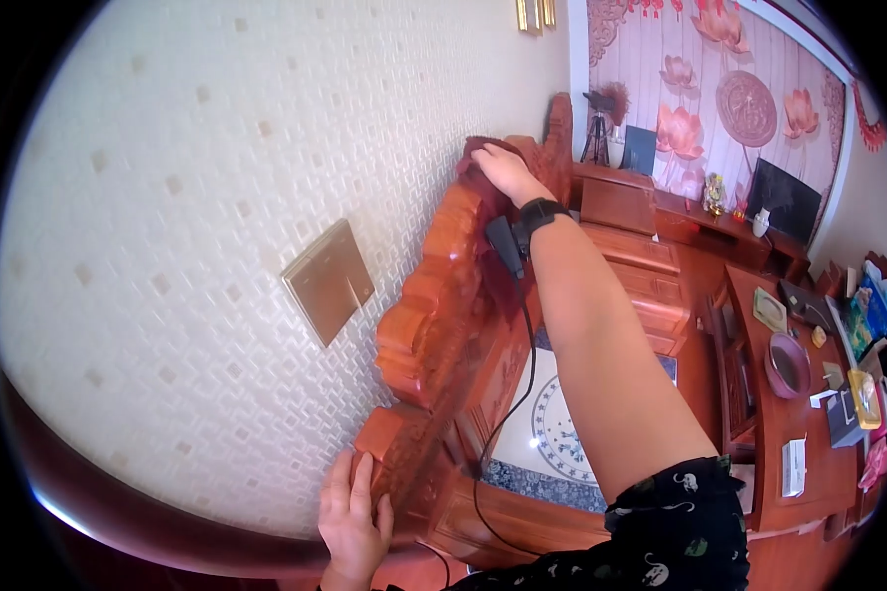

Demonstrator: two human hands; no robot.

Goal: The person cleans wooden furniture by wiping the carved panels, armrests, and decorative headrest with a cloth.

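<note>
A dark red cloth (485, 184) is draped over the carved top of a reddish-brown wooden bench back (426, 325). My right hand (504, 169) presses on it at the far end, fingers curled over the cloth. Part of the cloth hangs down the front of the bench back, partly behind my wrist. A black strap with a small black device (508, 244) and a dark cable is on that wrist. Nearer to me, my left hand (356, 514) rests on the low end of the bench back, fingers stretched along the wood and thumb apart.
A patterned wall with a gold switch plate (329, 283) runs close behind the bench. A patterned cushion (552, 424) covers the seat. To the right, a wooden table (808, 473) holds a purple basin (787, 364) and boxes. A television (784, 200) stands farther back.
</note>
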